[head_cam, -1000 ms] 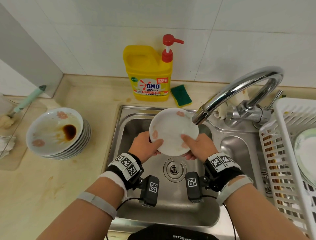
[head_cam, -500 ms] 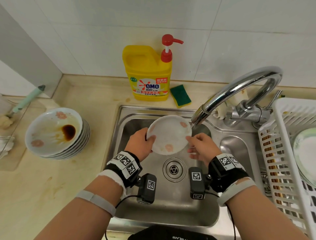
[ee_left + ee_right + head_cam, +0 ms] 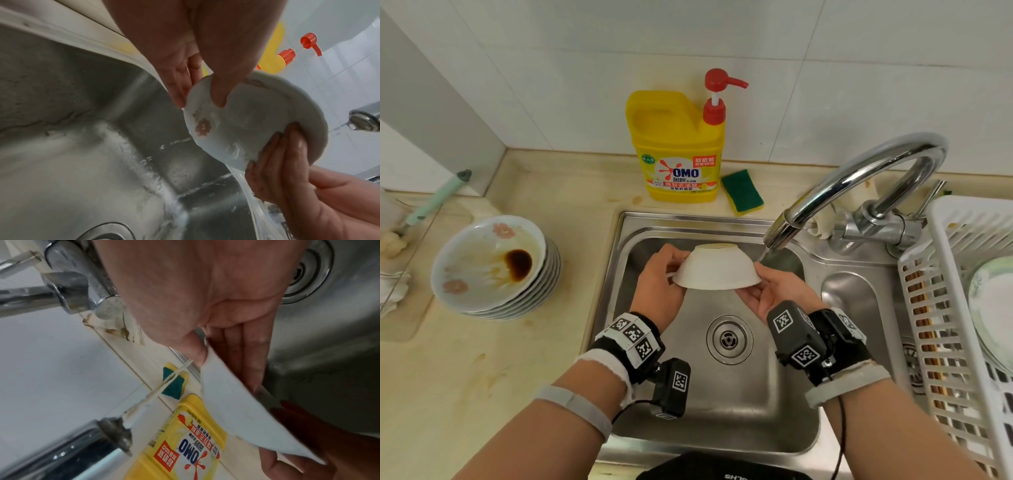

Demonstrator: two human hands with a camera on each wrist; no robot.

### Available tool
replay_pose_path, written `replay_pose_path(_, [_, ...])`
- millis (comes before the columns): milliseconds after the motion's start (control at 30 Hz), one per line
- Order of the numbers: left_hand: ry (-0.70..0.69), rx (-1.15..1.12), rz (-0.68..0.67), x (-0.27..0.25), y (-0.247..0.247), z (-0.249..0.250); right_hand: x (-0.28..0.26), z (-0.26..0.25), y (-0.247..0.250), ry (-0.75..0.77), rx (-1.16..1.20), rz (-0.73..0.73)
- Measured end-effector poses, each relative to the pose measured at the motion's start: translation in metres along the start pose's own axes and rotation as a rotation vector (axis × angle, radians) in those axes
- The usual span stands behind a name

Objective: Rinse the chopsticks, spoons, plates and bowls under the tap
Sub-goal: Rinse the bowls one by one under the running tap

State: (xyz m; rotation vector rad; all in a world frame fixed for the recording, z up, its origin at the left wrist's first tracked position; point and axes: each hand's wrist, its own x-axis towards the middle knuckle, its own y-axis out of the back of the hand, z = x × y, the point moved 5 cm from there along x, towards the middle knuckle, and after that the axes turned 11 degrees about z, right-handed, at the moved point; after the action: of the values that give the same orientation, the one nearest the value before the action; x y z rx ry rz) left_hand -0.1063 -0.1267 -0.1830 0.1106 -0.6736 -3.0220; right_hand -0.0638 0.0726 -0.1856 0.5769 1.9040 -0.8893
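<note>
White ceramic bowl [image 3: 717,269] is flipped rim-down over the steel sink [image 3: 784,421], held up in the air btwn both hands, a bit left of the tap [image 3: 859,178] spout. Thin stream of water runs from the spout just past the bowl's right edge, right by the right hand's thumb.

Left hand [image 3: 659,284] grips the left rim: in the left wrist view the thumb is inside the bowl and the fingers are curled around the outside. Right hand [image 3: 774,298] is palm-up on the right side, thumb pressing the outer wall and fingers [image 3: 273,155] tucked under the rim, so it's pinching the edge too. Same view shows a pink flower print on the inside of the bowl and water pouring off the low edge into the basin, w/ a foamy streak running toward the drain [image 3: 728,339].

Rest of the scene: stack of dirty bowls [image 3: 493,267] on the beige counter [image 3: 448,394] left of the sink, top one w/ a dark brown sauce puddle. Yellow OMO dish soap bottle [image 3: 678,147] w/ red pump stands against the tiled wall behind the sink, green sponge [image 3: 742,192] just beside it on the right. White plastic drying rack [image 3: 962,308] on the far right w/ a plate [image 3: 993,301] in it and what look like chopsticks [image 3: 924,308] showing thru the slats. Brush w/ a pale green handle [image 3: 434,198] at the far left edge.
</note>
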Motion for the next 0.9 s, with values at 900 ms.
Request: replay_pose_path(900, [0.626, -0.623, -0.239, -0.015, -0.033, 0.001, 0.003, -0.029, 0.017, 0.460, -0.644, 0.052])
